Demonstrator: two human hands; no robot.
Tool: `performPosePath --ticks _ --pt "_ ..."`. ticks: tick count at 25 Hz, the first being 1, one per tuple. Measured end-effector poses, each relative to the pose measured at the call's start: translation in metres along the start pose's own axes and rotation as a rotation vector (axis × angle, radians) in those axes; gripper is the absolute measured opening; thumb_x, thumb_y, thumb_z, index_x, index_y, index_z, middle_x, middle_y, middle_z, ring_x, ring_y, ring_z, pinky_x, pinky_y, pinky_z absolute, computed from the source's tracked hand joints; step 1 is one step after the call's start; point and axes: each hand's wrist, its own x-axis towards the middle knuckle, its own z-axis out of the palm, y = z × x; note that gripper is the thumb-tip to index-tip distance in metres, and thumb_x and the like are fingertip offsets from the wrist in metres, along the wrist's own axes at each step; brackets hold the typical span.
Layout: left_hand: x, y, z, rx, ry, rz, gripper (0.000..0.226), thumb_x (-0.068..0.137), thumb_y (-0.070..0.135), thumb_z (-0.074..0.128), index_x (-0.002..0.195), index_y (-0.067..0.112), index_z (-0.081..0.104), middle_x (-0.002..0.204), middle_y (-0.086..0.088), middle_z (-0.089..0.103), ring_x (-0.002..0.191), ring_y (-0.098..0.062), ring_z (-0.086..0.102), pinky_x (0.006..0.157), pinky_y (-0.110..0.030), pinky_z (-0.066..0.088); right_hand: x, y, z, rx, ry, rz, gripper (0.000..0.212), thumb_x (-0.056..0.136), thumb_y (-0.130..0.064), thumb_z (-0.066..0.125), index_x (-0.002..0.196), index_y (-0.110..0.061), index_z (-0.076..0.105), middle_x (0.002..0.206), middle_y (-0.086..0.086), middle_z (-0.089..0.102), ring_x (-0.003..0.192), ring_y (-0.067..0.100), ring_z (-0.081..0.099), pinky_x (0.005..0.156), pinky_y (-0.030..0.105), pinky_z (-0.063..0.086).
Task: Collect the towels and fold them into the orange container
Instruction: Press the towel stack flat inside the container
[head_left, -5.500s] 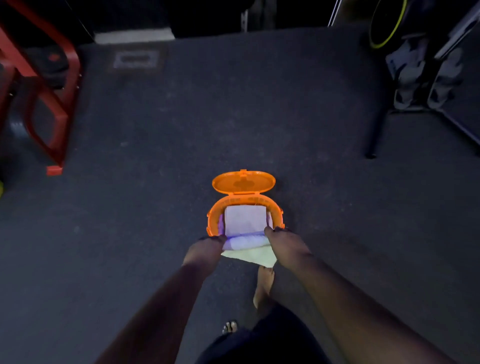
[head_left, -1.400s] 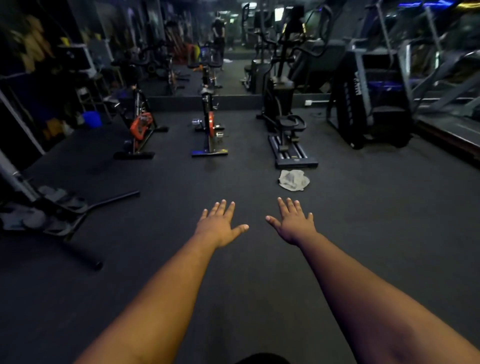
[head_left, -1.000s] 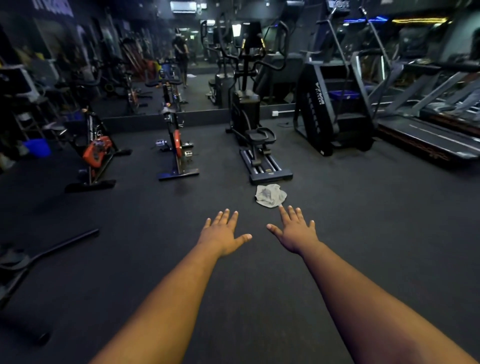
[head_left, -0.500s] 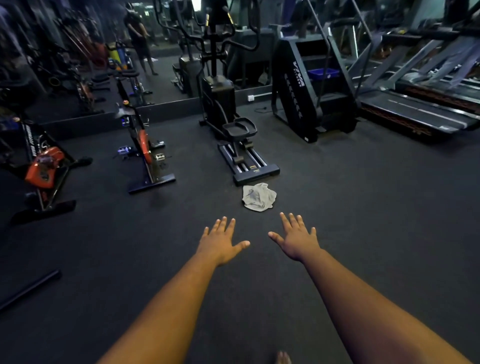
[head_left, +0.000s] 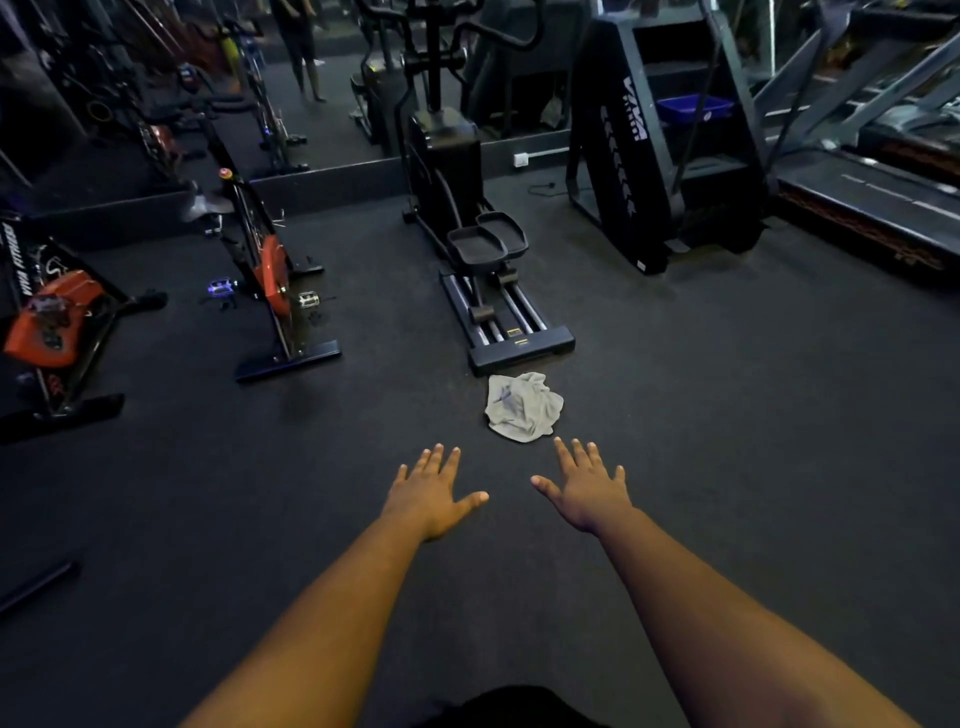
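Two bare forearms reach up from the bottom of the frame over a dark gym floor (head_left: 727, 415). An elliptical trainer (head_left: 467, 249) stands at upper centre, an orange exercise bike (head_left: 270, 275) at left. Just above the right hand (head_left: 587, 493), a crumpled grey towel (head_left: 522, 405) lies on the floor beside the trainer's base. Left hand (head_left: 428, 493) and right hand are both spread flat, holding nothing.

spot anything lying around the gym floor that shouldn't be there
A crumpled grey towel lies loose on the dark floor, just in front of the elliptical machine. Both hands are open and not touching it.
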Motion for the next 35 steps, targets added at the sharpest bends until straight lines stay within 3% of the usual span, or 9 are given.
performPosePath --ticks 14,21,27,35 --pt "0.354 -0.022 -0.092 0.087 -0.209 0.119 0.097 0.094 0.079 0.029 0.162 0.023 -0.01 0.171 -0.005 -0.012 0.158 -0.024 -0.007 0.127 -0.052 0.001 0.331 0.006 -0.09 -0.033 -0.117 0.099 0.087 0.095 -0.077 0.027 0.162 -0.032 -0.004 0.171 -0.001 -0.005 0.157 0.023 -0.01 0.122 0.063 0.004" --pt "0.511 -0.029 -0.121 0.039 -0.28 0.1 0.096 0.094 0.079 0.028 0.162 0.024 -0.009 0.171 -0.004 -0.012 0.158 -0.023 -0.007 0.127 -0.051 0.001 0.481 0.02 -0.112 0.051 -0.205 0.152 0.085 0.096 -0.075 0.028 0.162 -0.032 -0.004 0.171 -0.002 -0.006 0.157 0.021 -0.009 0.122 0.062 0.004" --pt "0.677 -0.025 -0.076 -0.027 -0.385 -0.009 0.097 0.093 0.08 0.028 0.163 0.023 -0.008 0.171 -0.004 -0.012 0.158 -0.023 -0.007 0.127 -0.051 0.003 0.652 0.065 -0.064 0.069 -0.357 0.152 0.084 0.097 -0.075 0.028 0.162 -0.032 -0.003 0.171 -0.003 -0.006 0.157 0.021 -0.009 0.123 0.062 0.005" --pt "0.894 -0.03 0.092 -0.052 -0.572 -0.05 0.098 0.093 0.079 0.03 0.163 0.022 -0.007 0.171 -0.003 -0.01 0.158 -0.022 -0.006 0.126 -0.051 0.004 0.886 0.139 0.093 0.026 -0.502 0.143 0.084 0.097 -0.072 0.032 0.163 -0.026 0.005 0.171 0.003 0.005 0.157 0.024 -0.001 0.122 0.061 0.011"
